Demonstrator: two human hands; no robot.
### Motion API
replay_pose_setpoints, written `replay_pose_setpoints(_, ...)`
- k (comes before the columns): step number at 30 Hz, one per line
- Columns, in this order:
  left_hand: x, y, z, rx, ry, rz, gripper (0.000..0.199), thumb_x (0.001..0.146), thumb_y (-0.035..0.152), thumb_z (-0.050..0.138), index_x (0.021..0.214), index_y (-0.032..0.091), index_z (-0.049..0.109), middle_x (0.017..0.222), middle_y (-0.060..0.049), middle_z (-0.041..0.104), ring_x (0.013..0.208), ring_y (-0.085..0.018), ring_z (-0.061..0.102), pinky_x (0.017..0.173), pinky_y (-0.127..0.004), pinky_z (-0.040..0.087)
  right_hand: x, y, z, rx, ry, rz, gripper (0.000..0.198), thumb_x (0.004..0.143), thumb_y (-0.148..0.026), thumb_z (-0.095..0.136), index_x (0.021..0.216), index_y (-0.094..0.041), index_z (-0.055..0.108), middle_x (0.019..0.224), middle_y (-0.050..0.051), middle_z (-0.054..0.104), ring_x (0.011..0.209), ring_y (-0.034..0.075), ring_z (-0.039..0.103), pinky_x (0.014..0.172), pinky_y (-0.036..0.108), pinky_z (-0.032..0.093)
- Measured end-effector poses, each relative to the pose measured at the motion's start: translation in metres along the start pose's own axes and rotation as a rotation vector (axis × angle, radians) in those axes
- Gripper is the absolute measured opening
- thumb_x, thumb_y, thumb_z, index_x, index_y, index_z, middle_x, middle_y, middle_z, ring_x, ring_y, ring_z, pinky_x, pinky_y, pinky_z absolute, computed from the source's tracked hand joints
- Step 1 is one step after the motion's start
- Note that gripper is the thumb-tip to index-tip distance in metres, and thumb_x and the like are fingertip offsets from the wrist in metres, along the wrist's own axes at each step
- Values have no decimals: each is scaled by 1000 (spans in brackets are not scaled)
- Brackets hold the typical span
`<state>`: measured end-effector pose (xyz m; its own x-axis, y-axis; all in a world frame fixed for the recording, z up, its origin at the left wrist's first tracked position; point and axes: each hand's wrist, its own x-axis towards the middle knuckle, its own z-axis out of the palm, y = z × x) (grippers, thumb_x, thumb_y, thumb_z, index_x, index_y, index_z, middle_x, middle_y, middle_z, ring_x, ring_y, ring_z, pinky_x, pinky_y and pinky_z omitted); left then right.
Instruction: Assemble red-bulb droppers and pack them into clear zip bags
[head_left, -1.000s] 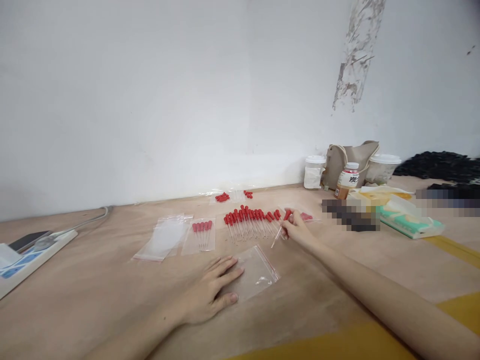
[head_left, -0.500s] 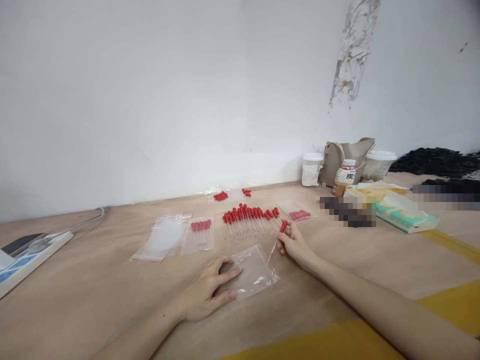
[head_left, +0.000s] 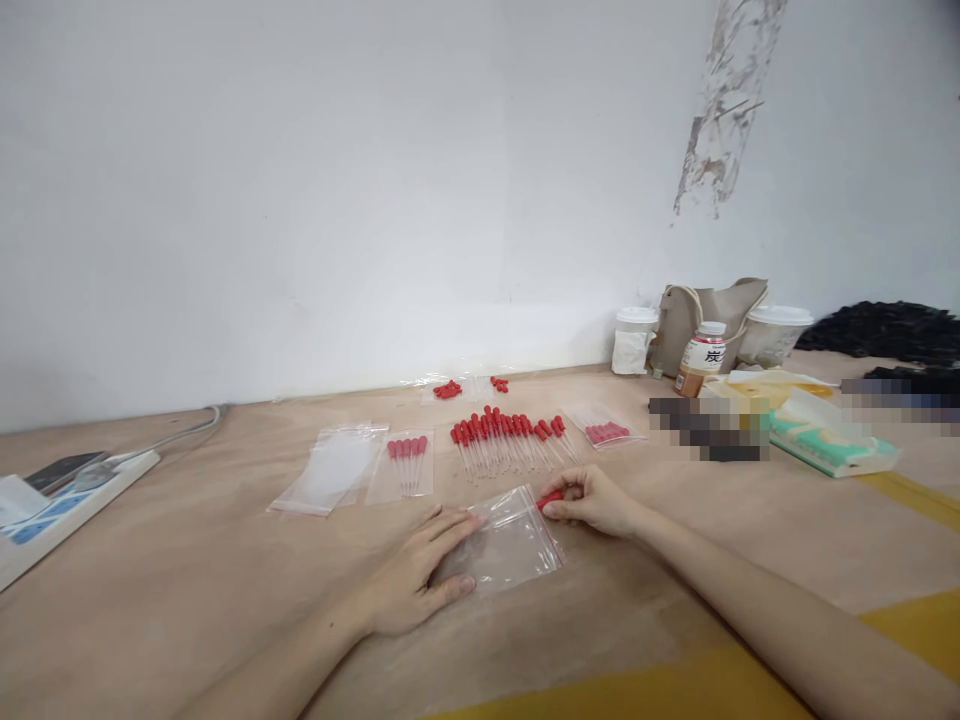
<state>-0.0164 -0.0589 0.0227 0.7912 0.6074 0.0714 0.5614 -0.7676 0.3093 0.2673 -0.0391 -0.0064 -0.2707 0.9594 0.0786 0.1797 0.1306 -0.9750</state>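
Note:
A clear zip bag [head_left: 517, 545] lies flat on the table, its mouth toward the right. My left hand [head_left: 424, 575] rests on the bag's left part, fingers spread. At the mouth, my right hand [head_left: 592, 500] pinches a dropper by its red bulb [head_left: 551, 499]; the bulb points right and the thin tube leads left into the bag's opening, though the tube is hard to make out. Just beyond lies a row of red-bulbed droppers [head_left: 499, 430]. A filled bag of droppers [head_left: 407, 462] sits to the left, beside a stack of flat bags [head_left: 330, 470].
Another bag with red bulbs [head_left: 606, 434] lies behind my right hand. Loose red bulbs [head_left: 448, 390] are near the wall. A power strip [head_left: 75, 520] is at far left. Lidded cups, a drink bottle [head_left: 703, 360] and a tissue pack [head_left: 832, 435] stand at right.
My right hand has moved down and slightly left toward the bag's mouth, and the dropper has tilted from steep to nearly flat. My left hand stays on the bag.

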Motion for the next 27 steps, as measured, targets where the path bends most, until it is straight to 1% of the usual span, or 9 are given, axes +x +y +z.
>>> replay_pose_setpoints(2,0,1,-1,-7,-2,4,54,86,44,39,134,27,21,137,-3,31,126,-22,25,104,-45,18,0,-1,-5,-183,-31,-105,26,57,-38,69,71,-16,66,49,-4,51,43,6,40,40,19,33)
replay_pose_setpoints(4,0,1,-1,-10,1,11,53,86,44,39,134,27,23,137,-3,32,126,-22,26,104,-45,19,-1,-1,-5,-253,-29,-181,26,56,-37,71,72,-16,67,52,-3,52,45,6,38,41,19,30)
replay_pose_setpoints(7,2,1,0,-13,11,31,52,87,42,39,134,27,23,136,-3,34,125,-21,28,105,-44,17,-1,-1,3,-199,-15,-136,32,52,-30,73,78,-13,64,53,-4,49,46,5,37,41,18,29)
replay_pose_setpoints(11,5,-1,2,-34,27,56,52,86,41,41,134,27,23,135,-2,35,124,-20,29,106,-43,15,-4,-1,16,-130,-24,-69,33,54,-24,72,82,-14,57,47,-8,40,43,5,34,40,17,26)
replay_pose_setpoints(16,5,0,1,-41,22,63,52,86,40,41,134,27,24,135,-2,35,125,-21,28,105,-43,16,-9,-5,17,-208,-160,-109,24,63,-34,66,73,-14,57,46,-7,39,42,5,32,40,17,24)
replay_pose_setpoints(19,6,2,-1,-41,9,52,52,86,41,41,133,27,25,136,-3,34,126,-21,26,104,-43,18,-8,-6,14,-283,-202,-211,25,67,-38,63,75,-15,59,52,-5,45,46,6,36,43,18,26)
replay_pose_setpoints(23,8,1,0,-58,19,68,50,86,41,43,132,27,30,137,-3,33,127,-22,24,104,-44,18,-5,-5,16,-327,-208,-306,25,72,-39,59,74,-14,65,67,2,58,59,10,47,53,21,35)
replay_pose_setpoints(25,7,-1,2,-76,73,56,44,86,39,42,128,27,36,136,-2,34,126,-22,25,103,-43,21,-4,-4,16,-302,-201,-288,27,72,-40,58,77,-15,66,72,3,61,65,12,51,57,22,38)
replay_pose_setpoints(27,5,-3,2,-107,145,14,36,88,36,39,123,27,44,132,-2,40,122,-20,34,101,-40,28,-4,-4,16,-228,-211,-223,29,73,-41,56,83,-15,65,73,3,62,66,13,53,59,23,39)
